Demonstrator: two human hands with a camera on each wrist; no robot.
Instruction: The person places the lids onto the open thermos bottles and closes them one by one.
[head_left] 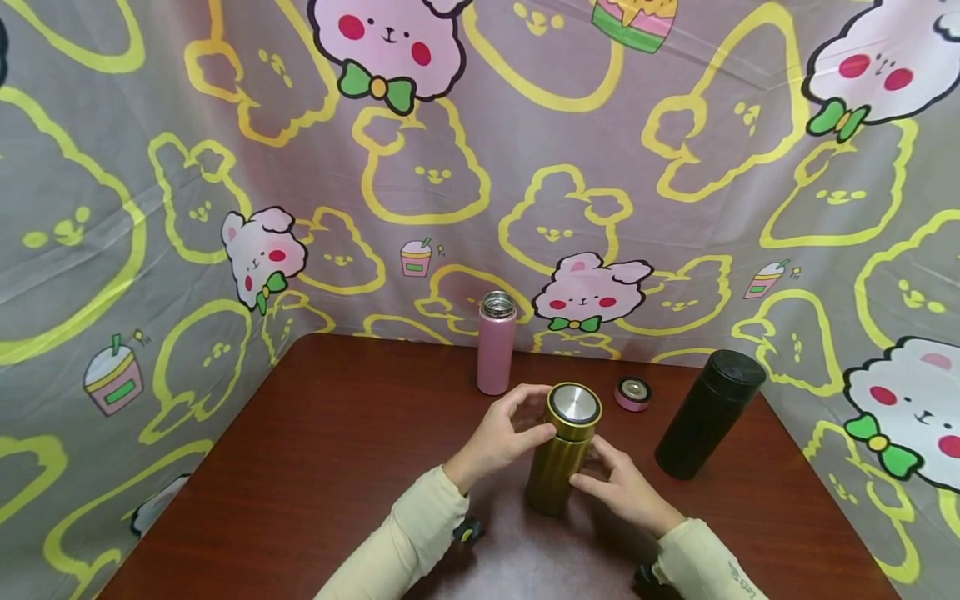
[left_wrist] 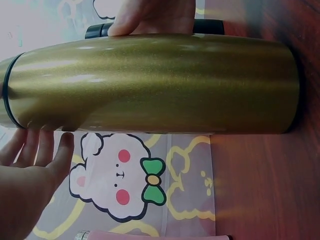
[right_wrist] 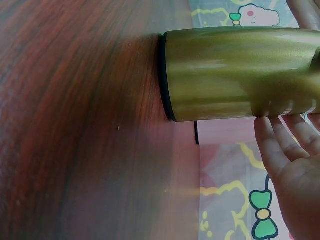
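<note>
A gold thermos bottle [head_left: 553, 479] stands upright on the brown table, its gold lid [head_left: 574, 404] with a silver top seated on it. My left hand [head_left: 497, 435] holds it at the lid, thumb in front and fingers around the far side. Lower down, my right hand [head_left: 624, 490] grips the body from the right, with the thumb on the near side. The left wrist view shows the left fingertips [left_wrist: 62, 142] against the bottle just below the lid seam. In the right wrist view, the right fingers [right_wrist: 272, 140] touch its side above the black base ring.
Behind the gold bottle stands an open pink bottle [head_left: 495, 354] without its lid. A pink lid [head_left: 633, 394] lies upside down on the table to the right of it. Farther right is a tall black thermos [head_left: 705, 417]. A patterned cloth [head_left: 450, 183] encloses the table's back and sides.
</note>
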